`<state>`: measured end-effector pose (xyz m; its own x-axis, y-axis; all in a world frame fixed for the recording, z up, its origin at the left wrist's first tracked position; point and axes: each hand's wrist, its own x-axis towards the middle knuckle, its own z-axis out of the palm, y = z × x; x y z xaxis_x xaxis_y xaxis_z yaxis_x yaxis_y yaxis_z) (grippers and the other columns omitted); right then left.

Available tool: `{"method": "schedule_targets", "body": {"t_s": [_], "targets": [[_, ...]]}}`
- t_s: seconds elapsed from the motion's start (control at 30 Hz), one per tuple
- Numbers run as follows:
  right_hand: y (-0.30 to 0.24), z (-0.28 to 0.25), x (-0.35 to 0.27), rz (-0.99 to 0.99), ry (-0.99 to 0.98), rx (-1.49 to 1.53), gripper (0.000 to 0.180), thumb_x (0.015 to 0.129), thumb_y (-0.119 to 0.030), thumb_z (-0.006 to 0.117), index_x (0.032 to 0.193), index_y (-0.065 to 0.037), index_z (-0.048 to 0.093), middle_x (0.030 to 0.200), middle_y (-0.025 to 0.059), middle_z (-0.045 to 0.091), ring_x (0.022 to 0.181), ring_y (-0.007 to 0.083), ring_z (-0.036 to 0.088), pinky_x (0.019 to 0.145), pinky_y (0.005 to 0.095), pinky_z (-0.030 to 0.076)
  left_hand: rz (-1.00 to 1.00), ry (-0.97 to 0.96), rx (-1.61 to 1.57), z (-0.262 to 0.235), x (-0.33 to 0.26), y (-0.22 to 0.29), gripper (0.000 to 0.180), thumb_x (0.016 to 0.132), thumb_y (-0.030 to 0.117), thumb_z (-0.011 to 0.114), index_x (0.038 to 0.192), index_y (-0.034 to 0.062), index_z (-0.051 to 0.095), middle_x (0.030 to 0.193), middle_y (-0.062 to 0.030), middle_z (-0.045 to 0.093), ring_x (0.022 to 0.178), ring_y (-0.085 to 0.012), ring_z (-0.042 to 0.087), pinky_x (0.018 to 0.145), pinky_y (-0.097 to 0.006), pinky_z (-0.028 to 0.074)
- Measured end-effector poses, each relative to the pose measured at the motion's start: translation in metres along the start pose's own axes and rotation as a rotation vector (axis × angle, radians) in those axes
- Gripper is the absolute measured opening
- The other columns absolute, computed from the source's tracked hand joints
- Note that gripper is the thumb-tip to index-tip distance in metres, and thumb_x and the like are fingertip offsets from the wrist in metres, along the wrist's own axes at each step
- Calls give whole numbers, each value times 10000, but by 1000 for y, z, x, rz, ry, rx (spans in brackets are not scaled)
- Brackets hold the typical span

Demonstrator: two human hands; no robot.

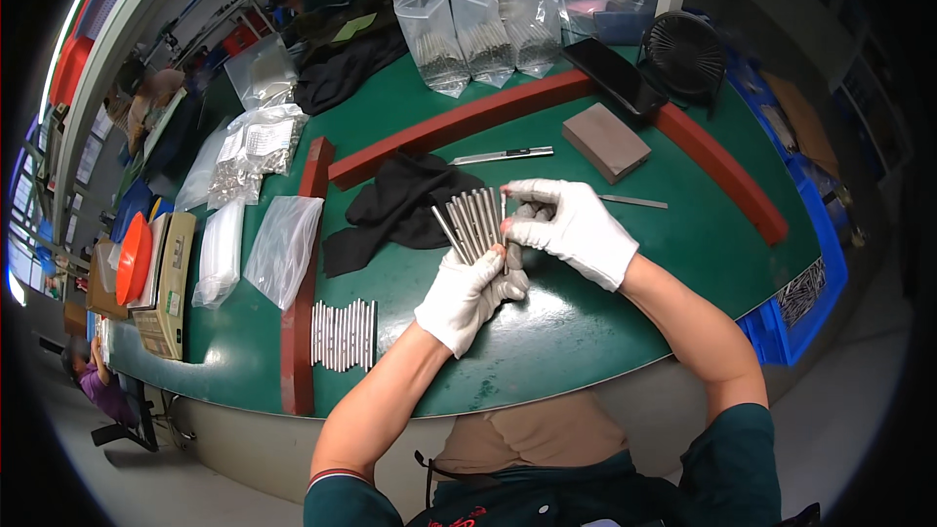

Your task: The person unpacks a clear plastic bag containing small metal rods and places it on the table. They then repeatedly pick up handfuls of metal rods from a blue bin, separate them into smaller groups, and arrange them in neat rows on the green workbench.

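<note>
White gloves with bare fingertips cover both my hands. A fanned bundle of slim metal rods (471, 222) stands up out of my left hand (465, 295), whose fingers wrap round the lower ends. At the bundle's right side, my right hand (571, 226) pinches a single metal rod (504, 203) between thumb and fingers. The lower part of that rod is hidden by the fingers. A row of similar metal rods (344, 336) lies side by side on the green table (547, 322), against a red-brown bar (298, 351) to the left of my left forearm.
Behind my hands lie a black cloth (390, 210), a utility knife (503, 154), a brown block (606, 141) and a thin metal strip (634, 202). Bags of rods (485, 39) stand at the back. A scale (164, 288) is left; a blue bin (781, 327) with rods is right.
</note>
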<state>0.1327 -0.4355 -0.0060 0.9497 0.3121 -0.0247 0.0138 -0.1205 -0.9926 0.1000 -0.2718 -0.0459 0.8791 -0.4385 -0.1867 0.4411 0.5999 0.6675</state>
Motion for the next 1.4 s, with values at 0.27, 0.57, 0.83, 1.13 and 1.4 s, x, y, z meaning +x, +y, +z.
{"method": "schedule_targets", "body": {"t_s": [0.27, 0.57, 0.83, 1.13, 1.4], "targets": [[1, 3, -4, 126, -85, 168, 98, 760, -68, 640, 804, 9, 598, 676, 36, 591, 576, 70, 520, 519, 222, 423, -36, -11, 253, 11, -3, -3, 218, 865, 169, 557, 1017, 19, 517, 833, -84, 587, 661, -151, 582, 578, -258, 486], [2, -1, -3, 139, -147, 292, 61, 793, -54, 571, 818, 1, 582, 671, 17, 564, 568, 59, 484, 519, 201, 398, 39, -3, 139, 7, 1, -4, 288, 864, 202, 563, 1073, 11, 512, 863, -99, 585, 682, -152, 575, 579, -241, 482], [7, 0, -2, 150, -115, 273, 97, 800, -98, 584, 871, -32, 590, 687, -15, 555, 584, 41, 478, 518, 185, 379, 83, 31, 149, 7, 0, -5, 269, 898, 163, 503, 1111, 0, 493, 866, -113, 584, 653, -159, 579, 576, -257, 505], [2, 6, -4, 178, -12, 194, 130, 857, -195, 544, 863, -66, 558, 665, -29, 546, 525, 23, 461, 430, 176, 351, 81, 76, 137, 11, -1, -2, 218, 896, 152, 506, 1056, 7, 482, 882, -143, 597, 658, -186, 600, 567, -263, 516], [12, 7, 2, 41, 138, 127, 181, 892, -226, 502, 810, -65, 520, 616, -34, 493, 513, 17, 415, 436, 180, 329, 66, 175, 277, 17, -3, -5, 246, 890, 169, 519, 1052, -14, 490, 869, -160, 609, 630, -194, 608, 553, -263, 516]]}}
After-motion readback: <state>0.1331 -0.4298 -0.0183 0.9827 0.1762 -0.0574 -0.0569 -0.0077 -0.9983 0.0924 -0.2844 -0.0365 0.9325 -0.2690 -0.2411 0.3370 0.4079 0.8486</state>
